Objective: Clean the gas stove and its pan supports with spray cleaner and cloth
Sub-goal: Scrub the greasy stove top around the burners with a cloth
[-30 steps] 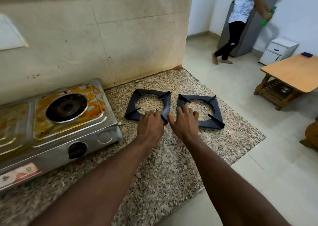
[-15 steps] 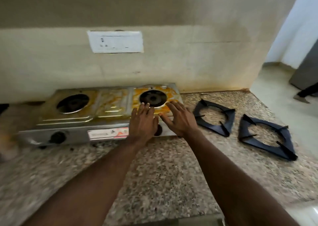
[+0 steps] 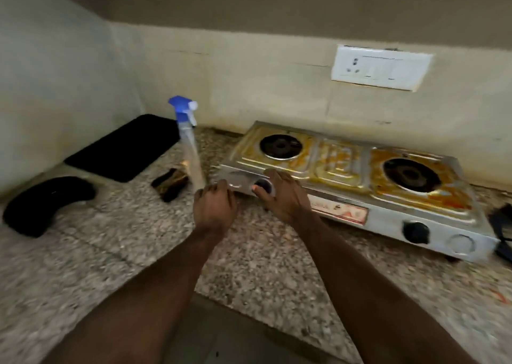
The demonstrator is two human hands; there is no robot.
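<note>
A steel two-burner gas stove (image 3: 338, 166) with orange stains stands on the granite counter against the wall, its burners bare. A clear spray bottle (image 3: 189, 144) with a blue and white trigger stands upright just left of the stove. My left hand (image 3: 214, 208) hovers near the stove's front left corner, fingers loosely curled and holding nothing. My right hand (image 3: 282, 194) is spread in front of the stove's left knob, also holding nothing. A dark cloth (image 3: 47, 204) lies at the far left. A black pan support (image 3: 502, 225) peeks in at the right edge.
A flat black mat (image 3: 124, 147) lies in the back left corner. A small dark brown object (image 3: 170, 183) sits beside the bottle's base. A white switch and socket plate (image 3: 381, 68) hangs on the wall above the stove. The counter's front edge (image 3: 249, 313) runs below my arms.
My view has swung left from the pan supports to the stove's left end. Both hands moved left along the stove front, and the spray bottle and cloths came into view.
</note>
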